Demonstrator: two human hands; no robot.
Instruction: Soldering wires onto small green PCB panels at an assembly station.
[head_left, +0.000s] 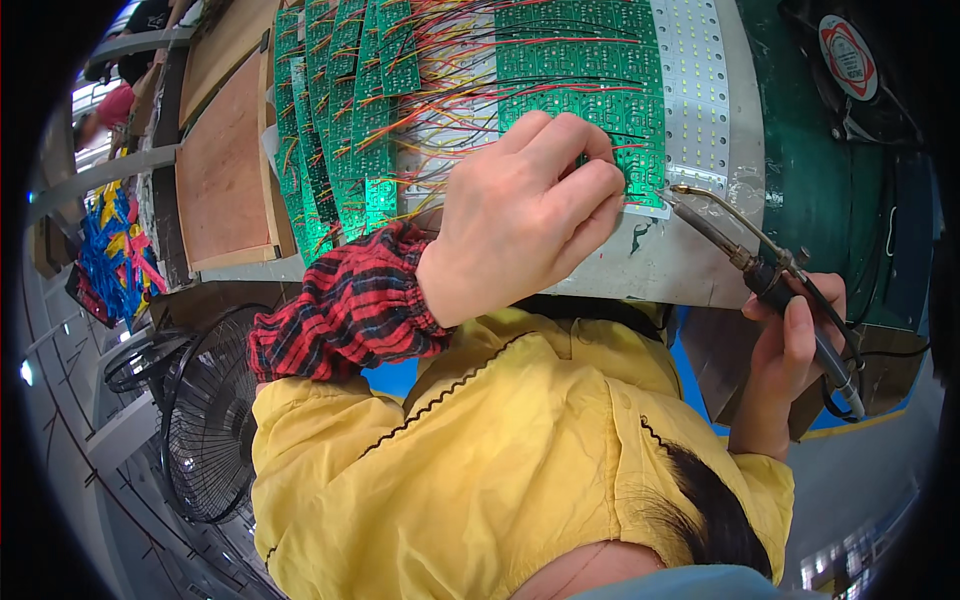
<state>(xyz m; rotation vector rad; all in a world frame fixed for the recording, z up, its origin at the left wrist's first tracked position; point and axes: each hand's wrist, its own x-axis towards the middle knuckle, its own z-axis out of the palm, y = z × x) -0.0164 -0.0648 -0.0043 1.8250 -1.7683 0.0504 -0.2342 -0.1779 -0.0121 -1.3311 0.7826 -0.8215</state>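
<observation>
My left hand [530, 200] is bent over the near edge of a green circuit board panel [590, 70], its fingers pinched on what looks like a thin wire; the fingertips partly hide it. My right hand [790, 335] grips the black handle of a soldering iron [735, 250]. A curved brass tube [745, 218] is fixed along the iron. The iron's tip is at the panel's near right corner, just right of my left fingertips. Red, black and yellow wires [450, 110] run across from the panel to stacked green boards [345, 120] on the left.
A white strip panel with rows of small yellowish parts [695, 90] lies beside the green panel on the table [700, 275]. A wooden tray [225, 160] stands left. Near it are a black fan [210, 415] and colourful bundles [115, 255]. A dark round-labelled device [850, 60] sits far right.
</observation>
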